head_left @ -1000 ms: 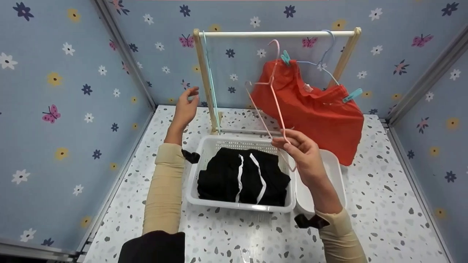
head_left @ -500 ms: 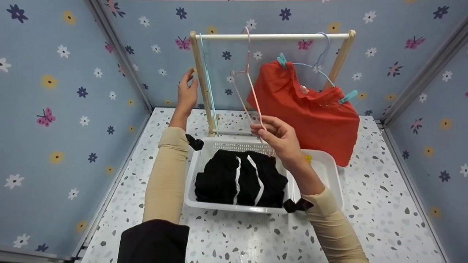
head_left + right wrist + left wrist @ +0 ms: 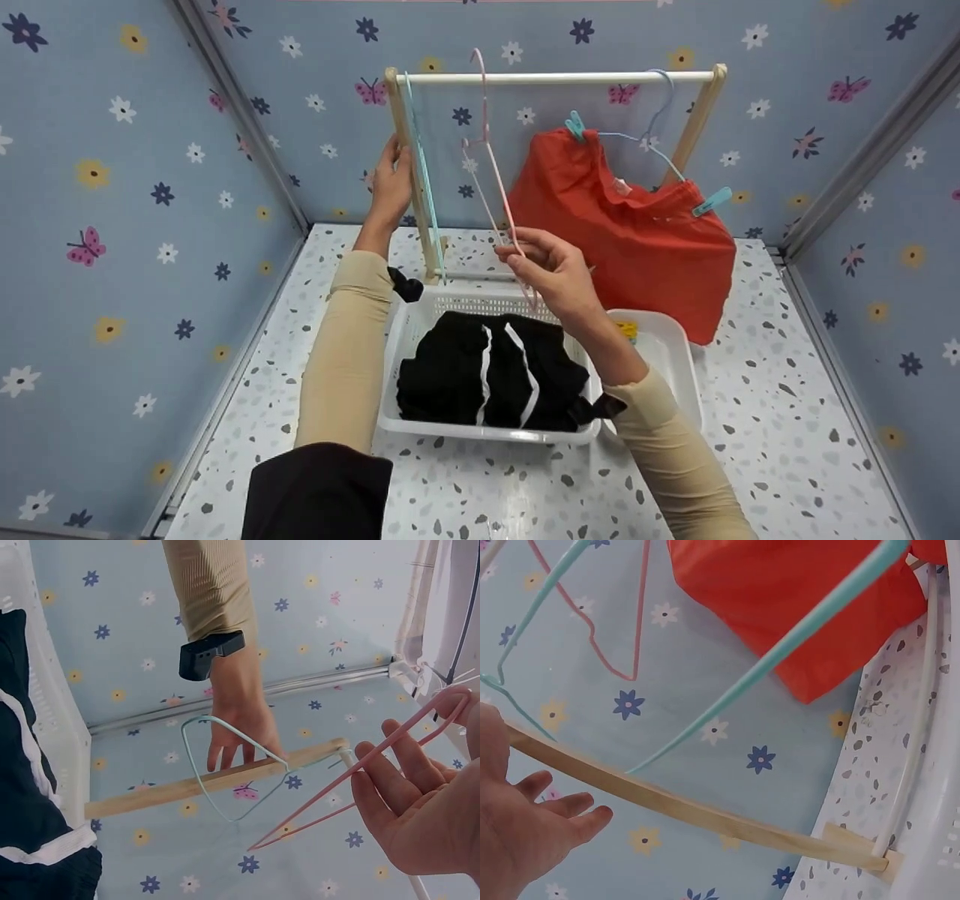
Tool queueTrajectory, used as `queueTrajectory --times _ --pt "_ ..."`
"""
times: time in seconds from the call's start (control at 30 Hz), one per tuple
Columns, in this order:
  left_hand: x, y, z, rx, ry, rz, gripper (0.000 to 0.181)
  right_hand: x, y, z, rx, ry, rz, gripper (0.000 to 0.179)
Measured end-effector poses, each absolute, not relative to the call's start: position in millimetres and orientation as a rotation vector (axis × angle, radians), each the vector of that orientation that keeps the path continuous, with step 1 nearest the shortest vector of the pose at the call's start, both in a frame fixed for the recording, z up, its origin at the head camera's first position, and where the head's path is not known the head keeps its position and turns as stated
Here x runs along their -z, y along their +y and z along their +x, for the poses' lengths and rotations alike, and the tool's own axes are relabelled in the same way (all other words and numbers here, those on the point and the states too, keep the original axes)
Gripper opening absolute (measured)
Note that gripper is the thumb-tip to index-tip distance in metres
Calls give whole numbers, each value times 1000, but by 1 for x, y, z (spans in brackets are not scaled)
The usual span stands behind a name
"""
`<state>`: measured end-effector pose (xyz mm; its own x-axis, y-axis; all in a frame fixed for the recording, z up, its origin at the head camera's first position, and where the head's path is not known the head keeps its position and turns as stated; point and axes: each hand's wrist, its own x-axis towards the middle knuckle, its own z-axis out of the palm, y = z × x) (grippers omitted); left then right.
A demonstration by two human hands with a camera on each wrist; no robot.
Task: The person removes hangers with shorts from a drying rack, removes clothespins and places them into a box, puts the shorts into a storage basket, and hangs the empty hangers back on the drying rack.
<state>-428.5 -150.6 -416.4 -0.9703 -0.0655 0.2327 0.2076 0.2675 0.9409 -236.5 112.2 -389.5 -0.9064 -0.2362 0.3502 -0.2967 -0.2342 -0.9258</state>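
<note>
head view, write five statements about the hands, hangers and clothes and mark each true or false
1. The right hand holds the pink hanger. True.
2. The red garment hangs from the pink hanger. False: it is pegged to the blue hanger.
3. The black clothing lies in the white basket. True.
4. The left hand grips the turquoise hanger. False: the hand is beside the rack's left wooden post.
5. Two turquoise pegs clip the red garment. True.

I work in a small booth, like a staged set. Flower-printed panels (image 3: pixel 154 300) joined by metal posts (image 3: pixel 241 112) enclose my speckled desk (image 3: pixel 780 405) on three sides.
</note>
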Motion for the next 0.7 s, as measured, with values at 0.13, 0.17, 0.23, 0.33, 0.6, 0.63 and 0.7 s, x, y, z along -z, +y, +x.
queueTrajectory --times 0.13,0.17,0.23,0.33,0.6,0.63,0.7 --pt "428 -150 -430 1815 -2277 -153 52 391 109 -244 -2347 -1928 671 35" --pt "431 -150 -431 1830 -2267 -160 50 391 109 -246 -2346 -1930 671 34" --pt "436 -149 -434 1849 -2242 -182 49 392 108 -250 -2351 -1927 666 34" --pt "439 -149 -437 1878 -2225 -172 51 392 105 -256 -2357 -1940 664 33" --pt "442 -150 -437 1907 -2214 -90 56 399 97 -271 -2356 -1993 650 32" --pt "443 -150 -437 1907 -2215 -85 56 401 96 -273 -2355 -1999 652 32" --pt "445 -150 -437 1909 -2224 -64 56 404 94 -276 -2351 -2020 647 32"
